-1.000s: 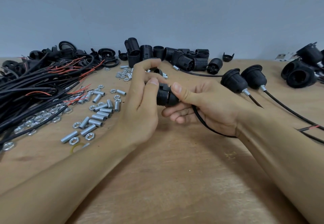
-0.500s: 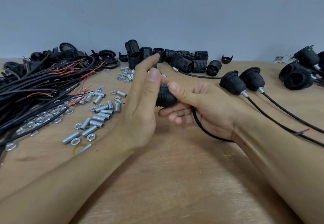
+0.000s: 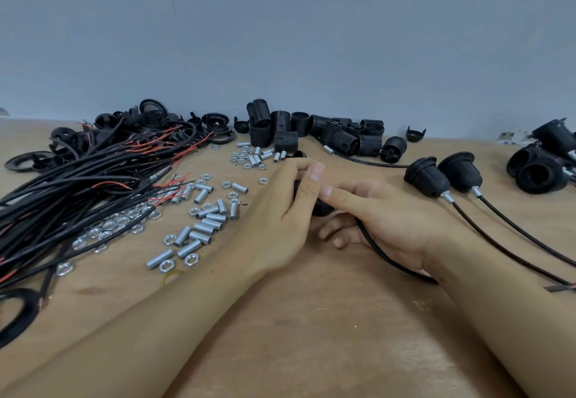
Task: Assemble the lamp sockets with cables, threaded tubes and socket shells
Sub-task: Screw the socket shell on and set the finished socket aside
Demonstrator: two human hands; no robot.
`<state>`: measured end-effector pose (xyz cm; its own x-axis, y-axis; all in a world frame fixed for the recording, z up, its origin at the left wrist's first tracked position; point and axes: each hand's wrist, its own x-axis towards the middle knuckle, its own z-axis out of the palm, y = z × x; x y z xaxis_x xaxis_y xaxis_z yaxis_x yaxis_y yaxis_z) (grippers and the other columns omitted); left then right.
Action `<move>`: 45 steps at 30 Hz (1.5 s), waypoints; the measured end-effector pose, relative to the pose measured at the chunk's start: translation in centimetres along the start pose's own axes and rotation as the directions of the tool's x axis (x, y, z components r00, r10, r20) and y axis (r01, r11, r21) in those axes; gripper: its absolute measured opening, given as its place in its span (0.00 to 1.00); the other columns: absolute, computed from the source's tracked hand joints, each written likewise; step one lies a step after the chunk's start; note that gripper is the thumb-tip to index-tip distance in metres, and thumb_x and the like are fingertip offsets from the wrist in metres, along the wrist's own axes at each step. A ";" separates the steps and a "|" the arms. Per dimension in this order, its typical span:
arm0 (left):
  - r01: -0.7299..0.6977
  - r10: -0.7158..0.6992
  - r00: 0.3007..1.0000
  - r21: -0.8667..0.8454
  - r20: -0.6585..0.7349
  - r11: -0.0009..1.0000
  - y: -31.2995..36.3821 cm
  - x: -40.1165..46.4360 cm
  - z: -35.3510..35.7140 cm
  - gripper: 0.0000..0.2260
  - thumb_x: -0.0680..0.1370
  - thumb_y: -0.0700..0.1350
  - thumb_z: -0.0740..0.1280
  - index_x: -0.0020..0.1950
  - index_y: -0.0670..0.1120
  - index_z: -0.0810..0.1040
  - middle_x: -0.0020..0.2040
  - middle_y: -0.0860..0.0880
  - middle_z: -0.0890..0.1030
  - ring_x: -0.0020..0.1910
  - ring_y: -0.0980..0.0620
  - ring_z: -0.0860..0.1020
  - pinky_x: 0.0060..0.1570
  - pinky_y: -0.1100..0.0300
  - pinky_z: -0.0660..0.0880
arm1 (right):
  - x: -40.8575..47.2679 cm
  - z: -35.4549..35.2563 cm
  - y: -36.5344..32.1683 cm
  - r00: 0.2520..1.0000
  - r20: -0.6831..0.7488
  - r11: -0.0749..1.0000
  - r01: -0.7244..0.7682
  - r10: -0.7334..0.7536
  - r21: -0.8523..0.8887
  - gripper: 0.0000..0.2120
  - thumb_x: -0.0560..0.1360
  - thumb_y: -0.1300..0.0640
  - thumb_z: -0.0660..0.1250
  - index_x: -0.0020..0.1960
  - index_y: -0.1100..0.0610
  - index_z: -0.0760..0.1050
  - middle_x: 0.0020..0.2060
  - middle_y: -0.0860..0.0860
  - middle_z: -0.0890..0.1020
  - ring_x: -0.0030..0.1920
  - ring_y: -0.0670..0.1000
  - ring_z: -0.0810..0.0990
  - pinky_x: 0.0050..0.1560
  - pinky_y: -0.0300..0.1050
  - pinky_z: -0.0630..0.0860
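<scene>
Socket shell, black and mostly hidden, sits between both hands just above the wooden table: the left hand curls its fingers and thumb around its far end, while the right hand pinches its near end, thumb on top and fingers beneath. Its black cable trails under the right palm. Threaded tubes and nuts lie left, beside loose cables; two finished sockets rest right.
</scene>
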<state>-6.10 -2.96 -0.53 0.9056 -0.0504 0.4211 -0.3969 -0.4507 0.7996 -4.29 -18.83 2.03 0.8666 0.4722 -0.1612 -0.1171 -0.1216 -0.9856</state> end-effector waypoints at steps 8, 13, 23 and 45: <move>-0.075 0.082 0.996 0.224 -0.020 0.972 -0.5 1.0 -1.2 0.19 0.81 0.65 0.49 0.50 0.55 0.72 0.45 0.58 0.75 0.47 0.58 0.73 0.48 0.64 0.68 | 0.2 0.5 0.2 0.998 -0.037 0.993 0.055 -0.059 -0.109 0.22 0.70 0.46 0.69 0.59 0.57 0.80 0.53 0.61 0.83 0.35 0.50 0.77 0.29 0.39 0.73; 0.071 -0.056 0.997 0.696 -0.044 0.715 -2.8 9.1 -5.7 0.12 0.81 0.44 0.60 0.45 0.40 0.79 0.41 0.44 0.81 0.44 0.43 0.77 0.43 0.54 0.73 | 0.2 0.4 0.2 0.998 -0.045 0.984 0.023 -0.031 -0.177 0.18 0.74 0.47 0.68 0.58 0.58 0.80 0.41 0.55 0.85 0.30 0.46 0.76 0.28 0.38 0.72; 0.021 -0.191 0.981 0.966 0.029 0.258 -9.9 15.1 -6.9 0.04 0.77 0.39 0.64 0.50 0.44 0.77 0.43 0.44 0.76 0.46 0.43 0.72 0.48 0.51 0.67 | 0.6 -0.1 0.7 0.998 -0.034 0.986 0.051 -0.058 -0.161 0.11 0.77 0.49 0.68 0.53 0.55 0.81 0.30 0.47 0.82 0.24 0.44 0.75 0.25 0.35 0.70; 0.347 -0.400 0.913 -0.671 0.081 0.655 0.1 0.5 -2.8 0.08 0.75 0.34 0.71 0.47 0.45 0.86 0.49 0.43 0.86 0.48 0.45 0.84 0.53 0.47 0.81 | 0.7 -1.0 0.8 0.972 -0.160 0.977 0.190 -0.173 0.100 0.22 0.64 0.54 0.75 0.56 0.60 0.80 0.46 0.56 0.85 0.37 0.53 0.83 0.33 0.40 0.79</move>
<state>-6.17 -0.50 0.99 0.9976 0.0620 0.0294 -0.0460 0.2853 0.9573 -3.26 -19.42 1.19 0.9401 0.3402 0.0213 0.0017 0.0579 -0.9983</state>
